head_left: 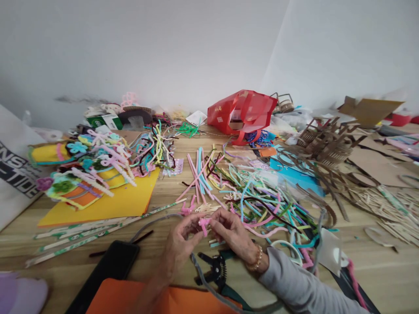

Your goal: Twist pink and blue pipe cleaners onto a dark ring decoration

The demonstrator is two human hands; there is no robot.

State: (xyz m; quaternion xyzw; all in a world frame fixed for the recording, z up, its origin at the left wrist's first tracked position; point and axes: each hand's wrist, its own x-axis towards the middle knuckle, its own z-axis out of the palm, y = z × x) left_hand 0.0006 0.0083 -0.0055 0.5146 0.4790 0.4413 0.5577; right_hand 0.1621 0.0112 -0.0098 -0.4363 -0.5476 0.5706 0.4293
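Orange cloth [121, 298]: across the lap at the bottom edge of view, under the left forearm.
Left hand [180, 244]: closed, fingertips pinching the pink pipe cleaner piece [203, 226].
Right hand [232, 235]: closed on the same piece from the opposite side; gold bead bracelet [255, 258] at the wrist, gray sleeve [294, 279] behind it.
Held piece: short, bent, raised above the wooden table [376, 279] between both hands, at lower centre of view.
Gray pipe cleaner [153, 220]: long, arcing left of the hands; any join to the pink piece is hidden.
Pliers [216, 270]: black head, green handles, lying just below the hands, untouched.
Black phone [111, 266]: flat on the table, left of the hands; identity uncertain.
Loose pile [262, 205]: mixed pipe cleaners, just beyond the right hand.
Yellow card [114, 205]: farther left, bearing pipe cleaner flowers.
Risk, slip: small piece, fingertip hold only; a loosened pinch could drop it into the pile, where pink strands would hide it.
Risk, snag: gray strand crosses near the pliers; a sharp pull could catch it.
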